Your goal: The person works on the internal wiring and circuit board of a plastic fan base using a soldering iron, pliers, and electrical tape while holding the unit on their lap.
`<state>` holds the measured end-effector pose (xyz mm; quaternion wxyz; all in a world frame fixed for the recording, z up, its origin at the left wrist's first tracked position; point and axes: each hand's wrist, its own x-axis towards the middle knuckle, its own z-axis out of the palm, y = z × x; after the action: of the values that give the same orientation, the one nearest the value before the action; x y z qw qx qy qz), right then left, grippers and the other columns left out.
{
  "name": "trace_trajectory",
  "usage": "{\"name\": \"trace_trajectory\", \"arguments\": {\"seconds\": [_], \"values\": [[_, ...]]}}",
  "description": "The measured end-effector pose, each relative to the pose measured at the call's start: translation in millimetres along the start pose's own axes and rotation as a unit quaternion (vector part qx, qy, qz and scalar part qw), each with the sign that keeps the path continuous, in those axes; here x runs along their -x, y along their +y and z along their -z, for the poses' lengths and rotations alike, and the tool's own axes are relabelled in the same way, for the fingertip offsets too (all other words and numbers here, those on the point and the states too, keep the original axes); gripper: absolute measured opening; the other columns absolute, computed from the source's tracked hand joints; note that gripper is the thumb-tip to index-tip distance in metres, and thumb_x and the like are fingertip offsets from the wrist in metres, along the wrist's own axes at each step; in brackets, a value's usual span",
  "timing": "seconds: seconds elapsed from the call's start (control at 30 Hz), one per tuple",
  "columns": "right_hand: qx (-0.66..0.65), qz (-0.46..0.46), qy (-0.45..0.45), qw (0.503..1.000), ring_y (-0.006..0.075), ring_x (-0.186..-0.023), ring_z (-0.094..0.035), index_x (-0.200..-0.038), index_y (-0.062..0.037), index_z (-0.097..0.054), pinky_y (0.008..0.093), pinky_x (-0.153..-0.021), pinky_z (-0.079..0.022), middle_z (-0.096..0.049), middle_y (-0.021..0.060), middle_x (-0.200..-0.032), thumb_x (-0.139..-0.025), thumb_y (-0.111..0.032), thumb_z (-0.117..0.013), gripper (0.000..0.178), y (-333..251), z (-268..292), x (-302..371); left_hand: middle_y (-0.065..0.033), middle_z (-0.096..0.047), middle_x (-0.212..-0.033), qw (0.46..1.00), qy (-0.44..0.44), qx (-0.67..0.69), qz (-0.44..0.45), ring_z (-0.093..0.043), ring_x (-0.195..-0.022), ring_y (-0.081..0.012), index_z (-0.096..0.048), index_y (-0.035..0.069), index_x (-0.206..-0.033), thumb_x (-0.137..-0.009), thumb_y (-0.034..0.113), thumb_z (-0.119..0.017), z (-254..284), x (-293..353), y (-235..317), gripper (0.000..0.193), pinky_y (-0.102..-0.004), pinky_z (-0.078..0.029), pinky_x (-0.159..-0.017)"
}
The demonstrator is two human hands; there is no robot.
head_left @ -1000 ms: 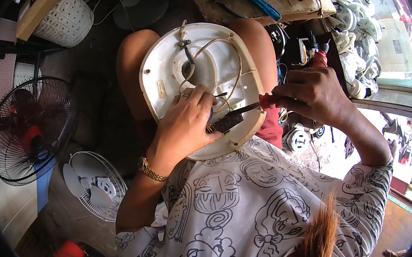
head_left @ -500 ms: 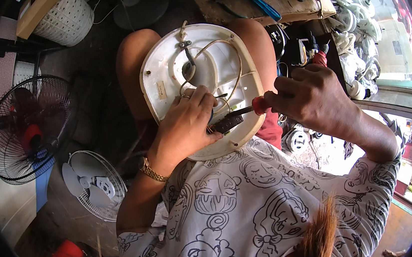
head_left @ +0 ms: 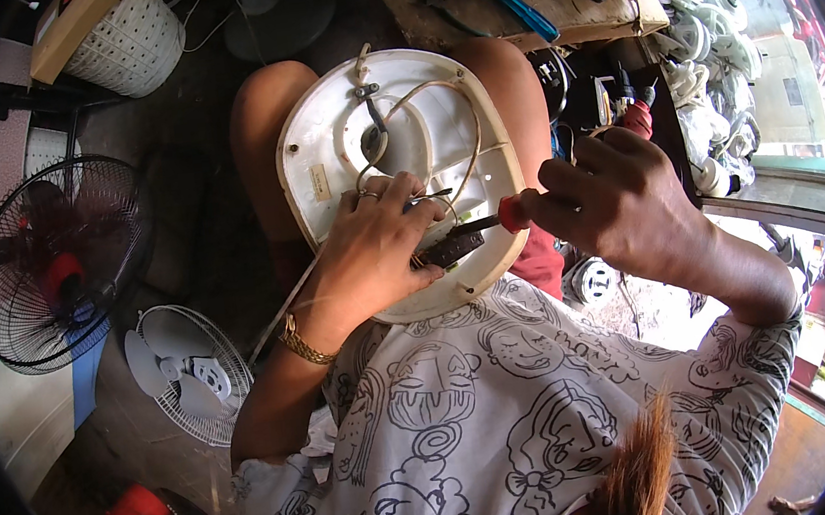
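A white plastic fan base (head_left: 301, 169) lies upside down across my lap, its hollow underside facing up. Pale wires (head_left: 477, 130) loop inside it, and a grey cord (head_left: 378, 115) runs by the round central hole. My left hand (head_left: 370, 237) reaches over the near part of the base, its fingers closed around a dark ribbed block (head_left: 456, 247), probably the switch unit. My right hand (head_left: 623, 200) grips the red handle of a screwdriver (head_left: 512, 214). The shaft points left to the block; its tip's exact contact is hard to make out.
A black caged fan (head_left: 61, 264) and a grey fan head (head_left: 188, 374) are on the left. A wooden table (head_left: 599, 22) with blue-handled scissors (head_left: 506, 1) stands at the far right, beside piled white fan parts (head_left: 708, 55). Red tools (head_left: 137, 510) lie at the lower left.
My right hand has shifted slightly left, its fingers turned a little on the screwdriver handle. A pale cord now shows beside my left wrist. The left hand keeps its hold.
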<state>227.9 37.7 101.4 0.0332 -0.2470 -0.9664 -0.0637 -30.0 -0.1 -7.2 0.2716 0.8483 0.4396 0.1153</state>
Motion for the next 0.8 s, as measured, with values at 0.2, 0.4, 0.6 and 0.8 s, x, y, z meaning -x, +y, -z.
{"name": "trace_trajectory", "arguments": {"seconds": [0.2,0.4,0.6,0.8], "values": [[0.039,0.018,0.041,0.998,0.0126,-0.077,-0.056,-0.087,-0.0173,-0.075,0.0314,-0.061,-0.04,-0.06,-0.0061,-0.082,-0.079,-0.025,-0.077,0.012,-4.4,0.4,-0.1,-0.0078,-0.053,-0.132,1.0,0.001,-0.005,0.019,-0.056,-0.123,-0.0346,-0.062,0.016,-0.125,-0.068,0.029,-0.091,-3.0,-1.1,-0.1,0.065,-0.0506,-0.045,-0.104],[0.051,0.007,0.063,0.997,0.013,-0.074,-0.051,-0.086,-0.0187,-0.074,0.0313,-0.064,-0.038,-0.06,-0.0063,-0.083,-0.075,-0.023,-0.078,0.013,-7.2,-6.0,10.7,-0.0061,-0.052,-0.135,1.0,-0.005,-0.007,0.013,-0.047,-0.134,-0.0315,-0.067,0.017,-0.119,-0.068,0.032,-0.092,-0.9,-1.5,1.3,0.059,-0.056,-0.036,-0.109],[-0.003,-0.036,0.083,0.996,0.015,-0.073,-0.049,-0.086,-0.0217,-0.076,0.0353,-0.065,-0.037,-0.059,-0.0065,-0.084,-0.067,-0.028,-0.078,0.02,4.0,-14.3,29.7,-0.0055,-0.051,-0.138,0.999,-0.021,-0.005,0.03,-0.04,-0.14,-0.0305,-0.07,0.019,-0.116,-0.07,0.035,-0.09,-2.4,-3.2,1.1,0.053,-0.0629,-0.025,-0.112],[0.008,-0.096,0.093,0.991,0.0159,-0.073,-0.049,-0.09,-0.0229,-0.079,0.0371,-0.071,-0.038,-0.058,-0.0073,-0.083,-0.065,-0.027,-0.074,0.025,7.5,-12.0,41.3,-0.0067,-0.051,-0.138,0.999,-0.028,0.004,0.028,-0.038,-0.142,-0.0309,-0.071,0.017,-0.113,-0.074,0.034,-0.087,1.5,-3.0,4.1,0.046,-0.0675,-0.022,-0.11]]}}
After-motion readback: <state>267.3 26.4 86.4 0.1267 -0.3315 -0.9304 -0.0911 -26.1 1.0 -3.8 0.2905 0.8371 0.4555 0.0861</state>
